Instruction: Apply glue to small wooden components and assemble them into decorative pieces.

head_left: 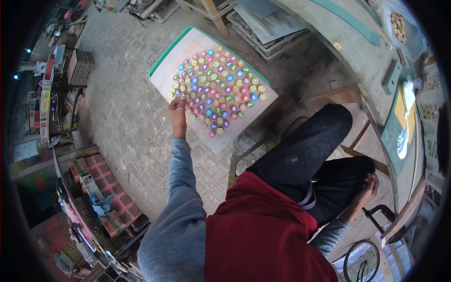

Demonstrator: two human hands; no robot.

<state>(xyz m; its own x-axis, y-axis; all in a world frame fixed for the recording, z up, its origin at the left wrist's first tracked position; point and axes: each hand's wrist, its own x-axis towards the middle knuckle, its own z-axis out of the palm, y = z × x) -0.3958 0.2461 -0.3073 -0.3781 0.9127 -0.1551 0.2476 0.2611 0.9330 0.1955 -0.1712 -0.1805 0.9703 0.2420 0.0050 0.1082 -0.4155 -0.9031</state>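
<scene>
Many small round discs (216, 89) with coloured faces and white letters are spread over a pale board (213, 37) with a green edge. My left hand (177, 112) reaches to the board's left side, thumb and fingers pinched together at a small pale disc (186, 97) among the outer ones. The fingers partly hide that disc. Beside my dark-trousered leg (338, 176) rests my right hand (369, 190), its fingers loosely curled and apart, with nothing seen in it.
A curved workbench (366, 61) runs along the right, bearing a bag of small brown pieces (398, 27) and a yellow sheet (403, 110). Stacked crates (268, 37) stand behind the board. On the left are a shelf with pink crates (110, 181) and a brown crate (81, 68).
</scene>
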